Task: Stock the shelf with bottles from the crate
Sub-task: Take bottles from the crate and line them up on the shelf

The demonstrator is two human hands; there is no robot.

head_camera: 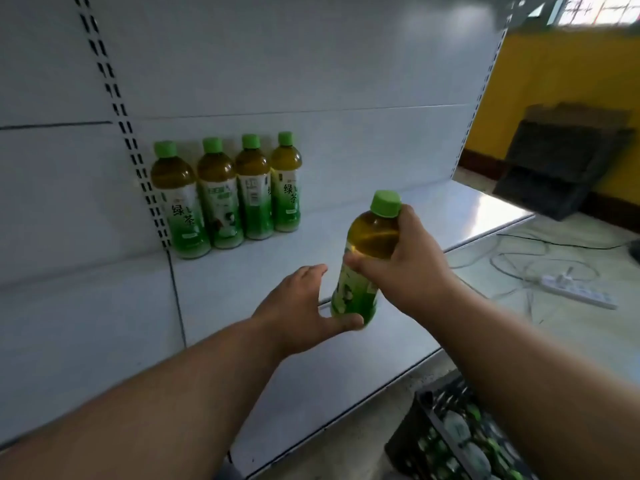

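A green-tea bottle (367, 244) with a green cap is held upright over the white metal shelf (263, 271). My right hand (408, 258) grips its upper half. My left hand (304, 306) is spread beside its base, thumb touching the bottom of the bottle. Several matching bottles (225, 195) stand in a row against the shelf's back panel at the left. The dark crate (450, 441) with more bottles sits on the floor at the bottom right, partly behind my right forearm.
A slotted upright (131, 147) runs down the back panel just left of the bottle row. On the floor to the right lie a white power strip (578, 289) with cables and a dark leaning board (564, 168) by the yellow wall.
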